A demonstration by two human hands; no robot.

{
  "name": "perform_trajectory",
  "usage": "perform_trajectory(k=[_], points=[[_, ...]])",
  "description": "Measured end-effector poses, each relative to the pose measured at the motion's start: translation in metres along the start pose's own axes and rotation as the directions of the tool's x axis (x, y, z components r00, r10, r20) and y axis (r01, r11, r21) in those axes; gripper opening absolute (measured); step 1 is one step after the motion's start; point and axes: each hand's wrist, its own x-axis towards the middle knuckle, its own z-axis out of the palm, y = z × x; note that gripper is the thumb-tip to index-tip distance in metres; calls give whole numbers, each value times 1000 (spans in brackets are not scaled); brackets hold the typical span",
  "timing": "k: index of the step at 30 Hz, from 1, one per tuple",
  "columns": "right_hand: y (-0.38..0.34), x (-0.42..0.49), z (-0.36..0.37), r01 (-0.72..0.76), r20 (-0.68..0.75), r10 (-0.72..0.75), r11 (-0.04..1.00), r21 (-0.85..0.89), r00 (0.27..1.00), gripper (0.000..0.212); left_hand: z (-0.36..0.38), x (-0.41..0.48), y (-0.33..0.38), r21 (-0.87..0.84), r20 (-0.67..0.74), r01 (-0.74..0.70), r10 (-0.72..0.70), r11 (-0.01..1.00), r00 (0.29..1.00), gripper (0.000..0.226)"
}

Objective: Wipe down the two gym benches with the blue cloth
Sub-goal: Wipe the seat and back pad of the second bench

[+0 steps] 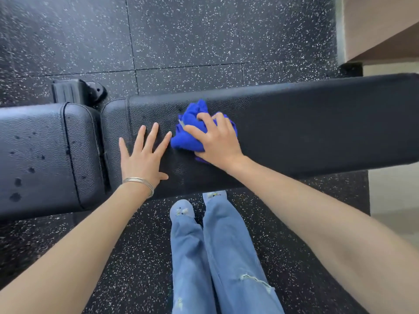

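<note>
The blue cloth [188,134] was bunched up on the long bench pad [317,123], near its left end, with the right hand [217,141] on top, fingers curled into the fabric. The left hand [140,159] lay flat just beside it on the same pad, fingers spread, holding nothing, bangles [140,181] on the wrist. The shorter pad [38,155] to the left had dark spots. Speckled floor [204,30] all around.

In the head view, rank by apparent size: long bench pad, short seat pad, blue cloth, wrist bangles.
1. long bench pad
2. short seat pad, cut off by the left frame edge, so its true extent is unsure
3. blue cloth, partly hidden under the right hand
4. wrist bangles
</note>
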Motion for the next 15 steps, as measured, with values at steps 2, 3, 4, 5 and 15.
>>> perform_trajectory(k=[2, 3, 4, 5, 15], points=[[46, -5, -9, 313, 23, -312, 948, -61, 950, 43, 0, 0, 0, -5, -2, 3, -3, 1000, 1000, 116], [73, -10, -15, 382, 54, -379, 919, -96, 924, 41, 1, 0, 0, -10, -4, 4, -4, 1000, 1000, 116], [97, -14, -21, 344, 66, -338, 929, -133, 939, 43, 1, 0, 0, -15, -5, 3, -3, 1000, 1000, 116], [118, -19, -26, 183, 41, -178, 970, -158, 983, 47, 2, 0, 0, -21, -8, 2, -2, 1000, 1000, 116], [25, 99, -1, -539, 104, 536, 842, -7, 838, 51, 5, 2, 1, 1, 0, 5, -5, 1000, 1000, 120]])
